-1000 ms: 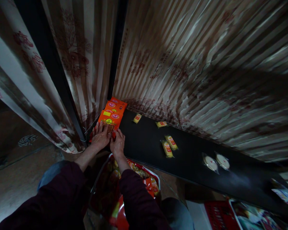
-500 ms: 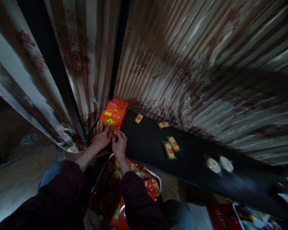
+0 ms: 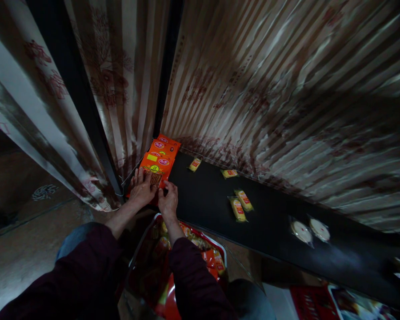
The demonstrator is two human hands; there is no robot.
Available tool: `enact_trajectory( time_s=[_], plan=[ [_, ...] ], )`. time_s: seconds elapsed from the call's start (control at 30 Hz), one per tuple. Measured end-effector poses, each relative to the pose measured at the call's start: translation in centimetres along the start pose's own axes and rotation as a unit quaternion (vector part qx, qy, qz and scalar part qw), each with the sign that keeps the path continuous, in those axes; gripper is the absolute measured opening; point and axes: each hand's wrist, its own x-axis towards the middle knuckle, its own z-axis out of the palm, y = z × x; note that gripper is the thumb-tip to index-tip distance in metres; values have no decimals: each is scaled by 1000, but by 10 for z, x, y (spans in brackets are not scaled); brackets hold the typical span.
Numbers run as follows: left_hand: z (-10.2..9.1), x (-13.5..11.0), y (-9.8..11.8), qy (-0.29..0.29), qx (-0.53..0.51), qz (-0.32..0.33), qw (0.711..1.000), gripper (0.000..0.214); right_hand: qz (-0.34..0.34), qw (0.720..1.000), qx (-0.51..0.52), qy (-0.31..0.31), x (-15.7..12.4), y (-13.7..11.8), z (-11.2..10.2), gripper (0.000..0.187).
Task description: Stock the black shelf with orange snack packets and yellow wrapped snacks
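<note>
Several orange snack packets [image 3: 158,155] lie overlapped in a row at the left end of a black shelf [image 3: 206,202]. My left hand [image 3: 140,189] rests flat, fingers spread, on the nearest orange packet. My right hand [image 3: 168,200] sits just right of it, fingers curled and pinching that packet's lower right edge. Both dark sleeves reach up from the bottom of the view.
Small yellow packets [image 3: 240,204] and two round white wrapped cakes [image 3: 309,230] lie further right on the shelf. A red basket [image 3: 186,262] of snacks stands below my arms, another red basket [image 3: 311,302] at lower right. Striped curtains [image 3: 253,89] hang behind the shelf.
My hands stay on the nearest orange packet. The right hand's fingers have curled tighter on its edge and shifted slightly right. The camera has drifted a little.
</note>
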Motion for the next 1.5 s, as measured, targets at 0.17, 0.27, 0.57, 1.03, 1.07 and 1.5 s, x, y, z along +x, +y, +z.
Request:
enact_trajectory(
  time_s=[0.17, 0.27, 0.57, 1.03, 1.07, 1.5],
  plan=[
    [0, 1, 0, -2, -2, -4, 1000, 58, 26, 999, 32, 3, 7, -4, 1, 42],
    [1, 1, 0, -1, -5, -4, 1000, 58, 27, 998, 57, 8, 9, -6, 2, 43],
    [-1, 1, 3, -25, -1, -11, 1000, 59, 86, 994, 70, 0, 25, 7, 9, 61],
    [-4, 1, 5, -42, 9, -16, 999, 61, 94, 995, 17, -21, 48, 9, 11, 34],
    [-4, 1, 5, -41, 9, -16, 999, 60, 94, 995, 17, -22, 48, 8, 11, 34],
    [0, 4, 4, -28, 6, -17, 999, 60, 44, 999, 27, 9, 62, 3, 14, 45]
  ],
)
